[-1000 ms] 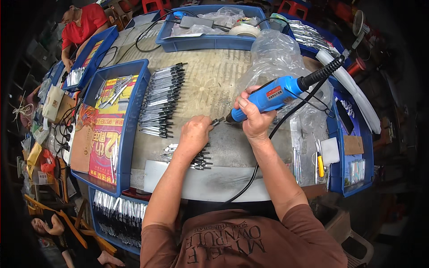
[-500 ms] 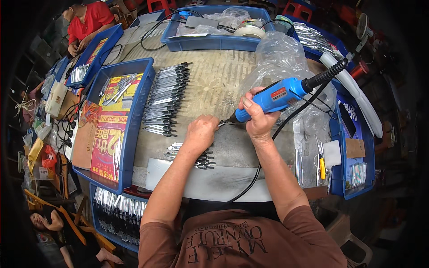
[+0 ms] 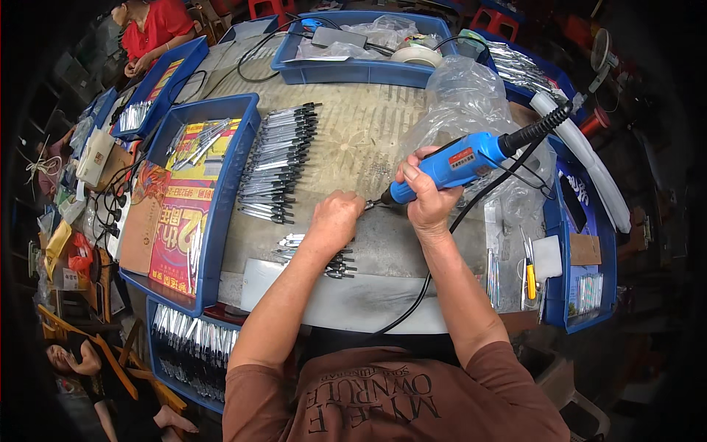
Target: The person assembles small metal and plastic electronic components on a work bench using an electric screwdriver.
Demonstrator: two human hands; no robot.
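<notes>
My right hand (image 3: 427,195) is wrapped round a blue corded electric screwdriver (image 3: 460,162), its black nose pointing left. Its tip meets the closed fingertips of my left hand (image 3: 336,221). What those fingers hold is mostly hidden; only a small metallic bit shows at the tip. Left of that hand, a long row of silver-and-black pens (image 3: 280,162) lies on the worn table (image 3: 353,140). A smaller pile of similar pens (image 3: 339,264) sits under and beside my left forearm.
A blue tray (image 3: 254,147) with loose pen parts stands at left, another blue tray (image 3: 353,74) at the back. Clear plastic bags (image 3: 464,96) lie behind the screwdriver. At right are a yellow-handled tool (image 3: 530,280) and a blue tray (image 3: 582,320). The black cord (image 3: 427,283) crosses near my right forearm.
The view has shifted slightly. Both hands keep nearly the same pose, the screwdriver tip still at my left fingertips.
</notes>
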